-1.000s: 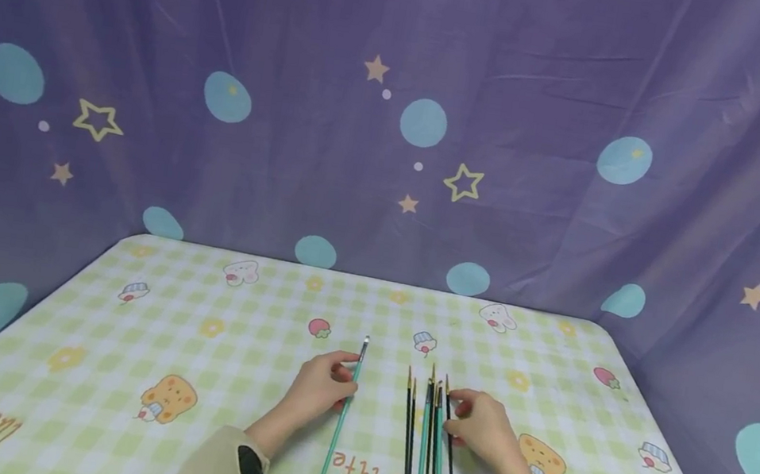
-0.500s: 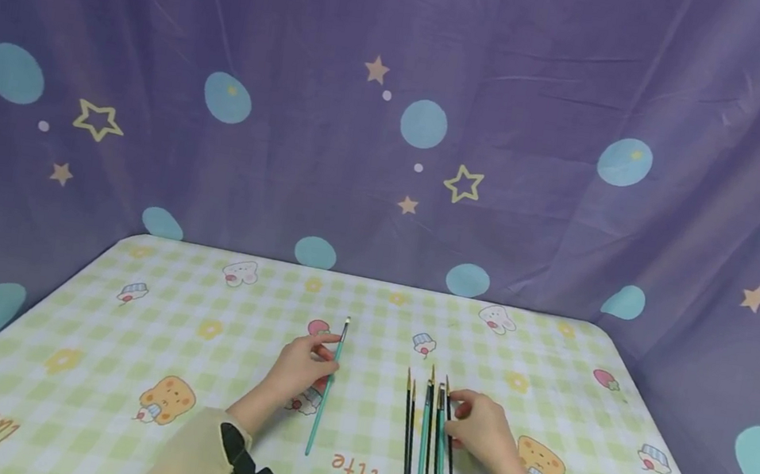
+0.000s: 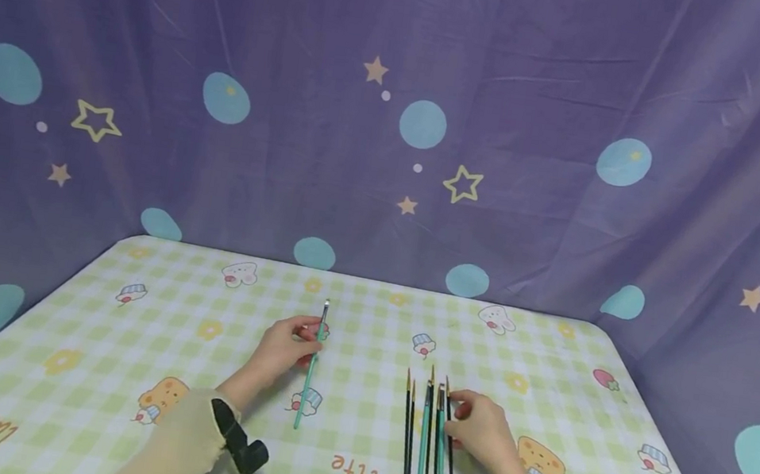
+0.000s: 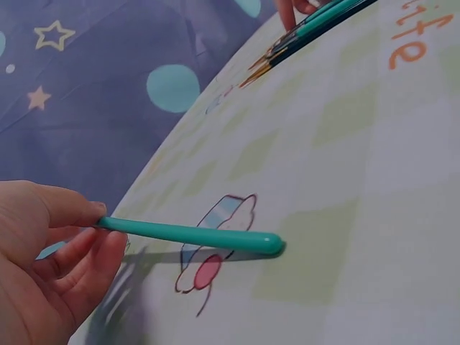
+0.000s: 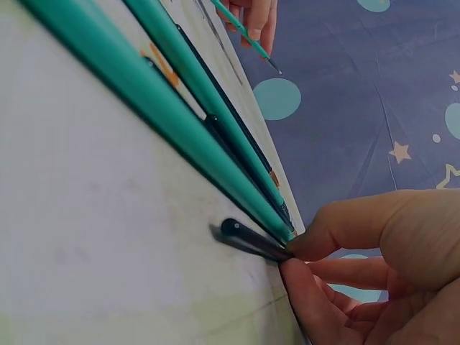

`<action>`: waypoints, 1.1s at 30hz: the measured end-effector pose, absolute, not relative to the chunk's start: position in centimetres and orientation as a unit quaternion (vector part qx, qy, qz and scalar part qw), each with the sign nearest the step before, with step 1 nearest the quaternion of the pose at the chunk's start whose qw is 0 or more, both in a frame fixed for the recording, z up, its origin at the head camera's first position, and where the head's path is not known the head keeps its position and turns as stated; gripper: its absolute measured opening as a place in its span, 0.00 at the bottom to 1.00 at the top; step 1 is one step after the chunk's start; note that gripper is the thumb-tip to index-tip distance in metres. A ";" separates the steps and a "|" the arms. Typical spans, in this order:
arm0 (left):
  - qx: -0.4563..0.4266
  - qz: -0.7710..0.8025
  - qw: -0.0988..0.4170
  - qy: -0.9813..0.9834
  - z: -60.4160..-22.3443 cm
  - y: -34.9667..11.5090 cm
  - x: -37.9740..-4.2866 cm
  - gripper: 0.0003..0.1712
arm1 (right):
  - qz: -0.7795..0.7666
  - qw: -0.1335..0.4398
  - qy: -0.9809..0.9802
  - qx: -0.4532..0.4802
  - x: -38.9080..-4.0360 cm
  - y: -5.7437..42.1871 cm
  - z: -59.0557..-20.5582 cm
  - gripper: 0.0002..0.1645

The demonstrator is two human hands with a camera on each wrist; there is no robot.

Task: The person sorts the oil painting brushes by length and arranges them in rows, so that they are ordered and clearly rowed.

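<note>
Turquoise paintbrush (image 3: 305, 391) is in the left hand (image 3: 279, 348), over the left-middle part of the checked surface (image 3: 87, 327); this grip pinches it between thumb and fingers, with the bristles pointing away from the person. Its handle casts a shadow beside a printed cupcake (image 4: 219, 219). Well apart to the right, black brushes (image 3: 407, 433) and two turquoise brushes (image 3: 425, 443) lie close together on the surface, bristles also pointing away. At the right edge of this group, the right hand (image 3: 483, 428) pinches one black brush (image 3: 450, 453) near its bristle end.
</note>
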State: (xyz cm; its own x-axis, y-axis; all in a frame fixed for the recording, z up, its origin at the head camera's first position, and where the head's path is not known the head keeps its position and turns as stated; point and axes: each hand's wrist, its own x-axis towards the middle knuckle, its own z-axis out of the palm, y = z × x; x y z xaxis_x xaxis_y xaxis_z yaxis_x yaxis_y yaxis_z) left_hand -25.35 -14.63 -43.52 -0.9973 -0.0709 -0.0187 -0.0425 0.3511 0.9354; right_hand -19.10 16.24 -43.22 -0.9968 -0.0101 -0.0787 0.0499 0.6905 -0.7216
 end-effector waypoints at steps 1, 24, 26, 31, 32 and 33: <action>0.034 -0.569 0.014 -0.822 -43.5 -14.7 -25.5 0.29 | -0.394 0.038 0.918 0.009 -19.1 16.3 -43.2 0.31; 0.042 -0.528 0.021 -0.848 -43.6 -16.9 -28.0 0.30 | -0.397 0.036 0.917 0.017 -18.9 16.2 -43.1 0.32; 0.047 -0.532 0.022 -0.845 -43.7 -17.0 -28.3 0.29 | -0.397 0.034 0.917 0.017 -18.9 16.2 -43.1 0.32; 0.054 -0.552 0.023 -0.832 -43.6 -17.3 -28.8 0.28 | -0.399 0.031 0.916 0.014 -19.0 16.2 -43.1 0.32; 0.055 -0.557 0.024 -0.828 -43.6 -17.3 -28.9 0.27 | -0.399 0.031 0.916 0.014 -19.0 16.2 -43.1 0.32; 0.055 -0.561 0.026 -0.826 -43.7 -17.4 -28.9 0.26 | -0.399 0.030 0.917 0.014 -19.0 16.2 -43.1 0.32</action>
State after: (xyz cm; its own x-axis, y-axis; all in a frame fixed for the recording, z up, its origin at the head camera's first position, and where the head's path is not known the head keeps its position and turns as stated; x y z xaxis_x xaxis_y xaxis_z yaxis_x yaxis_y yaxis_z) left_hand -28.94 -17.39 -43.65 -0.9926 -0.1196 -0.0193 -0.0620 0.3648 0.9290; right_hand -18.96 16.20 -43.13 -0.9979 0.0017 -0.0651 0.0488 0.6819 -0.7298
